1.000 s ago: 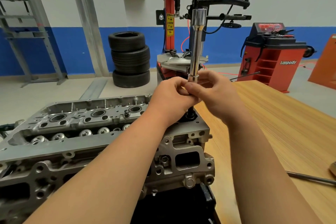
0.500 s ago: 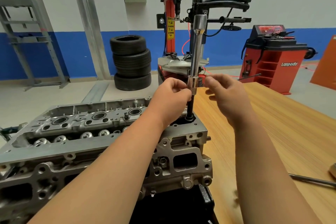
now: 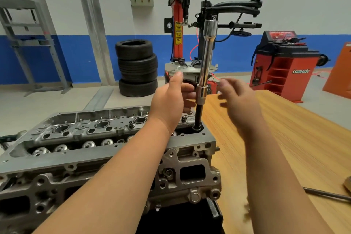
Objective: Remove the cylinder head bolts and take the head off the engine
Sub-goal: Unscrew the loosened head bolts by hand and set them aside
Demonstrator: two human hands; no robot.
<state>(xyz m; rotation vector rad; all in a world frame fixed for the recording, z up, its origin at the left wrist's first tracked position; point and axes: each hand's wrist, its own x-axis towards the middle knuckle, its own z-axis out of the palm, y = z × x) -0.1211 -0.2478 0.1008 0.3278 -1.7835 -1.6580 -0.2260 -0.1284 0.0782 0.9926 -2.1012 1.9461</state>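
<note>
The grey aluminium cylinder head (image 3: 95, 150) lies on the engine at the lower left, its cam bearings and spark plug wells exposed. A long chrome socket extension (image 3: 208, 51) stands upright on a black shaft (image 3: 198, 114) that goes down into a bolt hole at the head's far right corner. My left hand (image 3: 169, 102) is just left of the tool's lower collar, thumb up, fingers stretched to it without wrapping it. My right hand (image 3: 239, 102) hovers to the right of the tool, fingers spread and blurred, touching nothing.
A wooden table (image 3: 284, 138) runs along the right, with a metal bar (image 3: 326, 194) lying near its front edge. Behind stand stacked tyres (image 3: 137, 66), a tyre changer (image 3: 182, 24) and a red wheel balancer (image 3: 283, 66).
Both hands pinched the tool's lower collar a second ago. They have since opened and drawn apart, the right hand farther away. The extension stays upright in the bolt hole.
</note>
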